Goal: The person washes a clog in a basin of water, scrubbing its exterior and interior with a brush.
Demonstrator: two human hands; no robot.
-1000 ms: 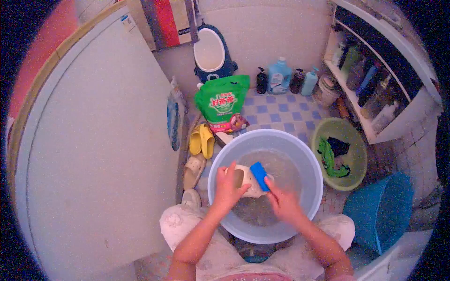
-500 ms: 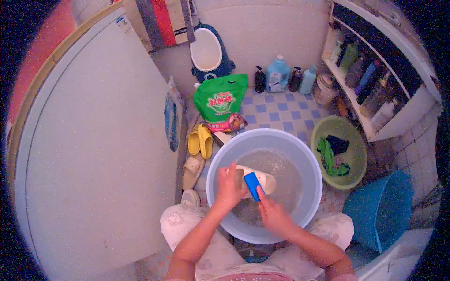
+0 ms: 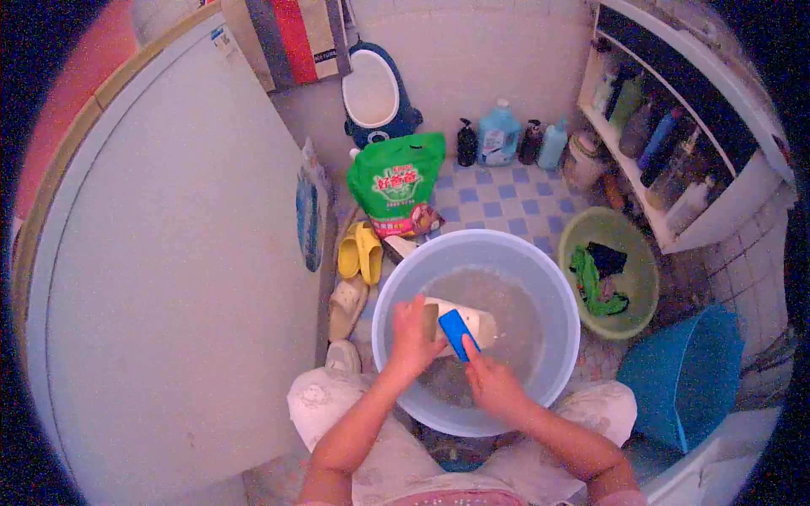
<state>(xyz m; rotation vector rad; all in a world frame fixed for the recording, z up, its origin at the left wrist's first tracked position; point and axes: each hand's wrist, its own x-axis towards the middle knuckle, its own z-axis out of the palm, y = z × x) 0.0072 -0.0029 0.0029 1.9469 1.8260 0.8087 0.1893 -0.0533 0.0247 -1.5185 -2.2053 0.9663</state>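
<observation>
The fingers of the left hand (image 3: 411, 341) curl around the near-nine-o'clock end of a pale shoe (image 3: 485, 329), while those of the right hand (image 3: 494, 386), reaching in from five o'clock, close narrowly on a blue brush-like block (image 3: 456, 331) laid against it. From where I stand, the shoe looks light and slightly springy, likely slippery wet, so its opening's edge offers the surest hold. It lies just left of centre inside the big tub (image 3: 554, 337), with a green basin (image 3: 582, 228) at two o'clock and a green pouch (image 3: 396, 181) at eleven.
</observation>
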